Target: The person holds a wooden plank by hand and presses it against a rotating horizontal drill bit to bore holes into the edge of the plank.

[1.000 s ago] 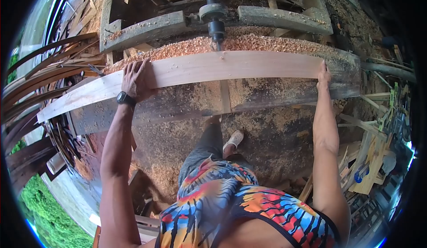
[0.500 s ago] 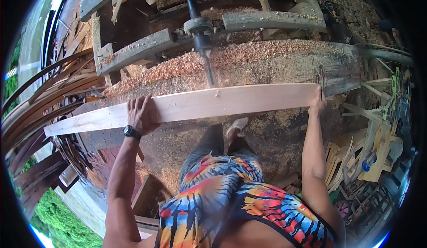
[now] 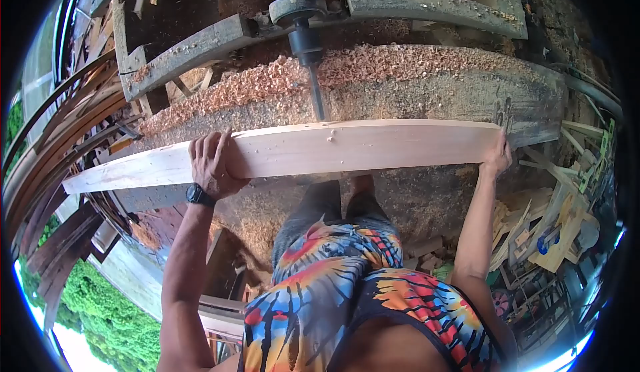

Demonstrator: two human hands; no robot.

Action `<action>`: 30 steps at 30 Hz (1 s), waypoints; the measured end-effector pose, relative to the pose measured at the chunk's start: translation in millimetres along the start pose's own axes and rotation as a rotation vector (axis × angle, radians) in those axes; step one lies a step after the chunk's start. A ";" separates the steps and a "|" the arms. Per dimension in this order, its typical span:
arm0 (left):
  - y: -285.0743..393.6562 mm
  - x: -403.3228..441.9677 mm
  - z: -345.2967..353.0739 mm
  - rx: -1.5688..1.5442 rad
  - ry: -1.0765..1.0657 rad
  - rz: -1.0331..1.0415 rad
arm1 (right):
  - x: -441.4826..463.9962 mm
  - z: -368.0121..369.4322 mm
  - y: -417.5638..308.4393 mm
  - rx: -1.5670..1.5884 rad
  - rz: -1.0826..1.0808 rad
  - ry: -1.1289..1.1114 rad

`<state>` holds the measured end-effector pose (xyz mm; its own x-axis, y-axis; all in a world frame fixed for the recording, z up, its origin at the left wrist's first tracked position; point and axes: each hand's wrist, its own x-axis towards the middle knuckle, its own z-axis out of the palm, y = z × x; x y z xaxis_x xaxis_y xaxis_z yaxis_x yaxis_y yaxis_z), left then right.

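Observation:
A long pale wooden plank (image 3: pixel 287 153) lies across a chip-strewn work table (image 3: pixel 427 99). Over its top face my left hand (image 3: pixel 217 165), with a dark watch at the wrist, is closed with the thumb on the near side. At the plank's right end, my right hand (image 3: pixel 497 153) grips the corner. A long drill bit (image 3: pixel 316 95) in a dark chuck (image 3: pixel 305 44) points at the plank's far edge. Its tip is at or very near that edge; contact cannot be made out. A few wood crumbs sit on the plank.
Wood shavings (image 3: pixel 393 64) are heaped along the table behind the plank. Heavy timber rails (image 3: pixel 433 11) flank the drill spindle. Curved wood strips (image 3: pixel 60 125) are stacked at left, and scrap boards (image 3: pixel 560 232) pile up at lower right.
The head view has shifted slightly, so the drill and rails appear larger and higher. Both hands keep their hold on the plank, and the bit stays by its far edge.

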<state>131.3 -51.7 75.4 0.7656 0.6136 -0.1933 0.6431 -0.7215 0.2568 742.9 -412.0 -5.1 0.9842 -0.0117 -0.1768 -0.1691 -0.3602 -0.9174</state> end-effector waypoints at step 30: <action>12.6 13.4 -5.8 -0.033 0.042 -0.013 | 24.3 13.9 -13.2 0.021 0.042 -0.058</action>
<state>149.5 -50.7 81.5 0.7555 0.6361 -0.1570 0.6512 -0.7029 0.2861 768.3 -394.5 -2.3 0.9715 0.0281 -0.2354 -0.2121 -0.3412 -0.9158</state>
